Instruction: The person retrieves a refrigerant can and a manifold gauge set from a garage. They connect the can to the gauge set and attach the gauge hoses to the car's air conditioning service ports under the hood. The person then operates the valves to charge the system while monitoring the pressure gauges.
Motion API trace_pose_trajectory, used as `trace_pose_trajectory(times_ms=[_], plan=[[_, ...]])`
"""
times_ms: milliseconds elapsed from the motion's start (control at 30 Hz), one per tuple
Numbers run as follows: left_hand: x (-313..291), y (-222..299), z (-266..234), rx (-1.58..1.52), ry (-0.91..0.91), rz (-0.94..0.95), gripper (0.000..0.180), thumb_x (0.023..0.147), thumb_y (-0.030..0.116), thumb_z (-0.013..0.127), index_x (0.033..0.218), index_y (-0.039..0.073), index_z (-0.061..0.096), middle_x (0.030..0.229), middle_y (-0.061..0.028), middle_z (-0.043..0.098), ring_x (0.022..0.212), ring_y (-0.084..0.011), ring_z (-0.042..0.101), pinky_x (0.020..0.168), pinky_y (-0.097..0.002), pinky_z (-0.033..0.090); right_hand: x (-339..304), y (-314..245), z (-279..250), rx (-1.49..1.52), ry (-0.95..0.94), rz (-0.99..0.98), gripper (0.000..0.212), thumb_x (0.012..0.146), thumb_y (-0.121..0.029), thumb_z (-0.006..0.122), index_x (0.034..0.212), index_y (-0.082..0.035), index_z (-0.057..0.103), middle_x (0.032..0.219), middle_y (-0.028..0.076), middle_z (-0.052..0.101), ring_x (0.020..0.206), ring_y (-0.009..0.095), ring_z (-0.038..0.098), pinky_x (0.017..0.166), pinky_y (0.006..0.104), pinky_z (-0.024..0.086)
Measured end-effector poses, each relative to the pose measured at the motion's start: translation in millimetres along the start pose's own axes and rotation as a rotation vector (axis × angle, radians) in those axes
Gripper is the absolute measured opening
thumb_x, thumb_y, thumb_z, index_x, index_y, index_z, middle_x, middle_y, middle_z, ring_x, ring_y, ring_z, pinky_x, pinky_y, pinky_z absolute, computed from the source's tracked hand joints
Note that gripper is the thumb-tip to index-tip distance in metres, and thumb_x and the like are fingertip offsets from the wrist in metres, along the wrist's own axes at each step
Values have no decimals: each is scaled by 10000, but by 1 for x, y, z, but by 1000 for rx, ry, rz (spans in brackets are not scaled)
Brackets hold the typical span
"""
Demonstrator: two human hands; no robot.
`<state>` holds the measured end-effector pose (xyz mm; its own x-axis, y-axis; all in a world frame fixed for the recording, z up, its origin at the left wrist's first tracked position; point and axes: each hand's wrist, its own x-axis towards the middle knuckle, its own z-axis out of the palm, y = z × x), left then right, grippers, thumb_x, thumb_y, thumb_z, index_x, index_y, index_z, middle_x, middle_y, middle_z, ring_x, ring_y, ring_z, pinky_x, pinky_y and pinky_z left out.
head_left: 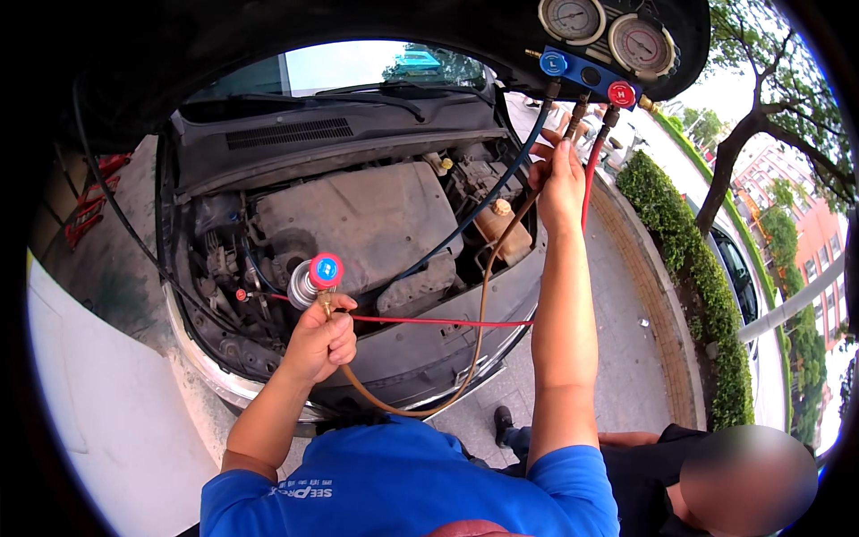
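Over the front of an engine bay, my left hand [320, 345] is closed around the brass neck of a can tap valve [327, 270] with a red-rimmed blue knob. A silver can [302, 285] shows just behind the knob. From that hand a yellow-brown hose [480, 345] loops low and rises to my raised right hand [559, 188]. The right fingers pinch the hose's upper end, just under the middle port of a manifold gauge set [588, 76]. Two round dials top the manifold. Its blue hose [504, 179] and red hose [591, 174] hang on either side.
The raised hood [358, 22] spans the top. Beneath lie the engine cover [358, 210] and a coolant tank [506, 234]. Across the front stretches the red hose. At the lower right a person [653, 474] in dark clothes is close by. A hedge [680, 251] lines the right.
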<state>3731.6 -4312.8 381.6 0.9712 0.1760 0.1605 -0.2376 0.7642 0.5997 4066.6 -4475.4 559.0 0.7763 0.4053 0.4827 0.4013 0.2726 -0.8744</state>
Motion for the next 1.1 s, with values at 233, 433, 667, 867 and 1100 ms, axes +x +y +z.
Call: trace_pose_trajectory(times_ms=[233,433,667,867,1100], plan=[[107,15,51,341,-295,278,365,985,176,487,1320,31,488,735,-34,527,617,-147,538,538,-282,450,2,4,-2,188,-110,9,437,1028,-358,376,1251,-4,503,877,96,621,555,123,431,512,260,339],[214,20,110,577,-50,577,334,958,107,514,1262,-26,547,1111,-103,637,1013,-169,602,886,-299,480,-4,2,4,316,-162,74,407,1021,-374,389,1233,-49,513,838,69,637,527,116,422,495,255,318],[253,9,138,824,-34,588,378,917,17,491,1290,-46,509,1230,-154,601,1130,-220,585,965,-309,443,-5,0,-3,274,-119,28,400,1026,-343,397,1193,-5,531,825,71,632,508,90,430,463,230,334],[284,7,117,738,-216,476,349,927,-13,426,1260,-39,529,1133,-135,638,994,-174,625,898,-284,472,-4,5,14,380,-178,48,409,1026,-348,392,1191,-1,529,808,62,622,515,94,436,461,237,349],[261,10,138,530,-316,241,326,1021,195,409,1244,0,545,879,-36,646,771,-103,629,679,-246,518,-9,2,10,370,-214,93,425,1025,-386,361,1162,-17,523,749,54,567,523,120,446,454,291,445]])
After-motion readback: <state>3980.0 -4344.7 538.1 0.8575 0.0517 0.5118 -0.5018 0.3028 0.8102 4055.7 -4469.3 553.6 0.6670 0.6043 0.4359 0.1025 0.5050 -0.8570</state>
